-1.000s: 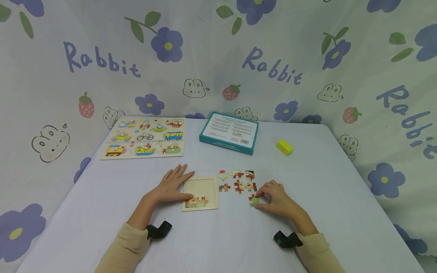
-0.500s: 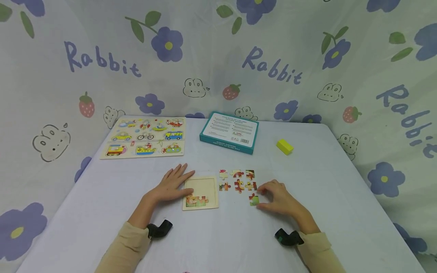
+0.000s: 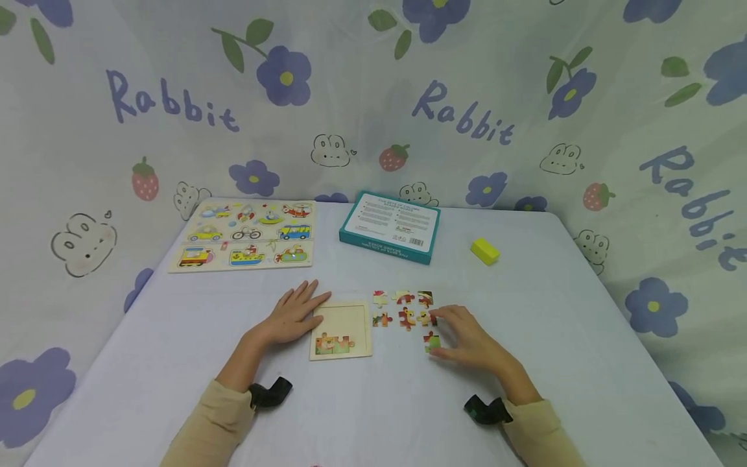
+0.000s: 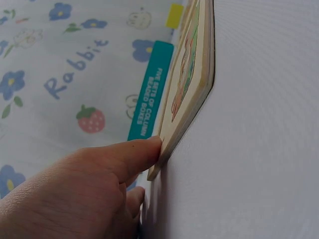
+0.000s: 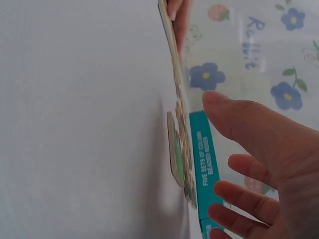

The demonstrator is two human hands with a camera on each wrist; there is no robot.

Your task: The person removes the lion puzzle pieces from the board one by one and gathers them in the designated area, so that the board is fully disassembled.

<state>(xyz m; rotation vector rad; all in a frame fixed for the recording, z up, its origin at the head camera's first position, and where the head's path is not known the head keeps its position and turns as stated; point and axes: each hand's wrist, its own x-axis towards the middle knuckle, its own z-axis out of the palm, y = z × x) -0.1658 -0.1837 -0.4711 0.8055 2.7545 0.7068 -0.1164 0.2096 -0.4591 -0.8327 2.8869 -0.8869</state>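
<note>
My left hand (image 3: 290,318) lies at the left side of a square wooden puzzle tray (image 3: 364,324), fingers spread; in the left wrist view its thumb touches the tray's corner. Joined jigsaw pieces (image 3: 334,344) fill the tray's lower left. My right hand (image 3: 471,340) hovers right of the loose pieces, thumb and index finger apart with nothing between them. Nearest to it is a green and red jigsaw piece (image 3: 432,343), flat on the table; the right wrist view shows this green piece (image 5: 175,149) apart from the fingers. Two rows of loose jigsaw pieces (image 3: 406,318) lie just behind.
A board (image 3: 245,243) with vehicle pictures lies at the back left. Behind the loose pieces is a teal box (image 3: 390,226) with printed text, and a yellow block (image 3: 485,251) sits to its right. A white cloth (image 3: 373,415) covers the table.
My left thumb has drawn back from the joined pieces towards the tray's left edge. My right thumb and index finger have spread wider and shifted slightly left; the green piece stays on the table.
</note>
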